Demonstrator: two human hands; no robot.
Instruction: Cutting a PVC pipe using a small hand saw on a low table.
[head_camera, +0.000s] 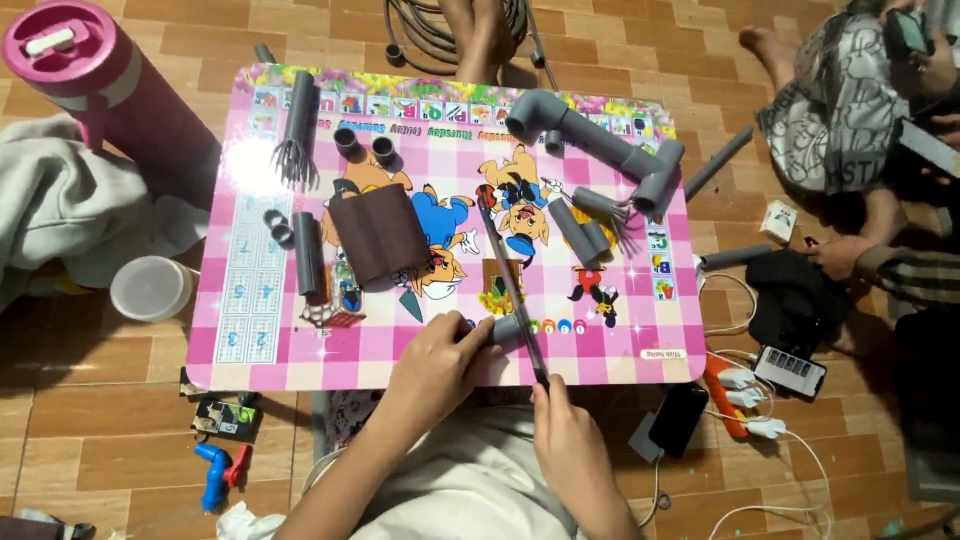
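Observation:
My left hand (437, 362) grips a short grey pipe piece (506, 329) lying near the front edge of a small pink checked table (250, 345). My right hand (565, 430) holds the near end of a long thin saw blade (508, 280) that lies across that pipe piece and points away over the table. A brown sheet of sandpaper (376, 232) lies just left of the table's middle.
Grey pipe bits cover the table: an elbow assembly (590, 140) at the back right, frayed pieces (297, 125), short rings (277, 226). A pink flask (100, 85) and a plastic lid (150, 288) are at the left. Another person (860, 110) sits at the right, with phones and chargers (750, 385) on the floor.

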